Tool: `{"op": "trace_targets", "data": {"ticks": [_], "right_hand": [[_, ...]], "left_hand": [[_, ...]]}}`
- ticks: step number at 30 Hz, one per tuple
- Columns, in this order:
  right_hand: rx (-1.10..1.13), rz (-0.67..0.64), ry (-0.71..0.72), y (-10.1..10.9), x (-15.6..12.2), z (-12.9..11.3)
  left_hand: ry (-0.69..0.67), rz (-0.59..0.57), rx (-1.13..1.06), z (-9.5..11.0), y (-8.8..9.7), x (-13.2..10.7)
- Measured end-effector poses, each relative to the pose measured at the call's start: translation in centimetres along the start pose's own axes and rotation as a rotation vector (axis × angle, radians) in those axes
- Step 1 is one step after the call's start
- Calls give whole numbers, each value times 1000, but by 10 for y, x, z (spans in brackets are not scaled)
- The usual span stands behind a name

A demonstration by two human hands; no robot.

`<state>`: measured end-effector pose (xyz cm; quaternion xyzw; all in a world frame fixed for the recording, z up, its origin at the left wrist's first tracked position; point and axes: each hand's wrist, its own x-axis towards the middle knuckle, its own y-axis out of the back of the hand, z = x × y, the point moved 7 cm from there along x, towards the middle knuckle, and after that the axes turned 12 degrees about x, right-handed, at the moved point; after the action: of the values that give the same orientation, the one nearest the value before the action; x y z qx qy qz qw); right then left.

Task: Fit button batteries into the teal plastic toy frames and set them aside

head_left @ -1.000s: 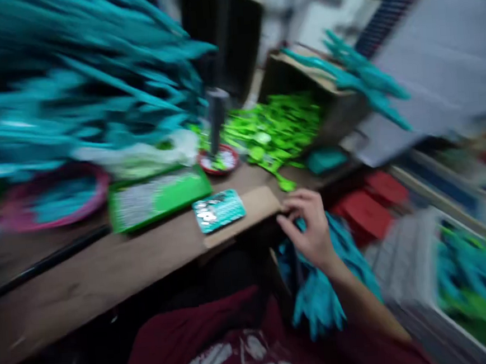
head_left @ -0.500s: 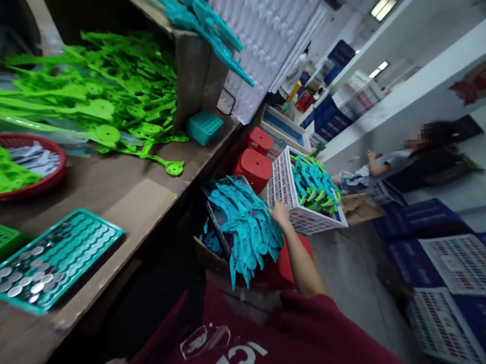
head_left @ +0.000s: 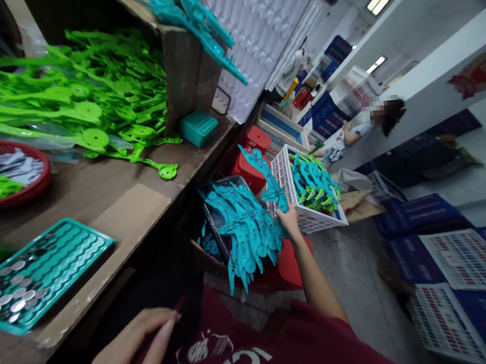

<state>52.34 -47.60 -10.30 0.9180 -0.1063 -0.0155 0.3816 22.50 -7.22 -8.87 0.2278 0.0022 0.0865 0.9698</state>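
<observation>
My right hand (head_left: 288,221) grips the lower end of a long teal plastic piece (head_left: 265,172), a curved part with holes, held upright and tilted left. Just below and left of it lies a thick pile of like teal pieces (head_left: 246,224) on a dark-edged tray. To the right of the hand stands a white basket (head_left: 282,173) with teal and green pieces (head_left: 314,182) stacked in it. My left hand (head_left: 134,350) hovers before my maroon shirt, its thumb and fingertips drawn together; I see no object between them.
Bright green plastic parts (head_left: 105,92) spill from a cardboard box (head_left: 184,74) on the workbench. A teal ridged tray (head_left: 86,256) holds metal discs. Red stools (head_left: 250,170) stand beside the bench. Another person (head_left: 355,134) is farther back; blue and white crates (head_left: 463,260) line the right.
My right hand has lifted one teal piece off the pile, slightly up and right. My left hand has risen farther into view. The other person has shifted away from the camera.
</observation>
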Motion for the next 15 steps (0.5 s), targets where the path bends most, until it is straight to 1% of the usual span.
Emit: {"op": "trace_targets", "data": {"ticks": [2, 3, 4, 5, 7, 8, 10, 12, 13, 14, 15], "right_hand": [[117, -73, 76, -7, -23, -28], [168, -126, 116, -14, -38, -44], [212, -178, 155, -21, -53, -60], [246, -231, 195, -28, -70, -77], [284, -350, 279, -42, -104, -110], [290, -419, 322, -48, -120, -126], [283, -570, 425, -59, -147, -155], [265, -667, 548, -66, -166, -177], [263, -665, 618, -66, -171, -186], [265, -624, 692, -64, -174, -194], [272, -555, 768, -59, -175, -202]], "left_hand": [[276, -32, -225, -2, -21, 25], [343, -50, -337, 1, -34, 39], [359, -57, -426, 5, -45, 55], [337, -33, -492, 10, -53, 71], [264, 62, -567, 18, -60, 99], [216, 65, -603, 23, -62, 109], [155, -6, -735, 32, -66, 123], [164, -87, -921, 41, -67, 126], [187, -88, -1005, 43, -64, 125], [209, -56, -1070, 45, -59, 124], [220, -4, -1108, 46, -53, 122]]}}
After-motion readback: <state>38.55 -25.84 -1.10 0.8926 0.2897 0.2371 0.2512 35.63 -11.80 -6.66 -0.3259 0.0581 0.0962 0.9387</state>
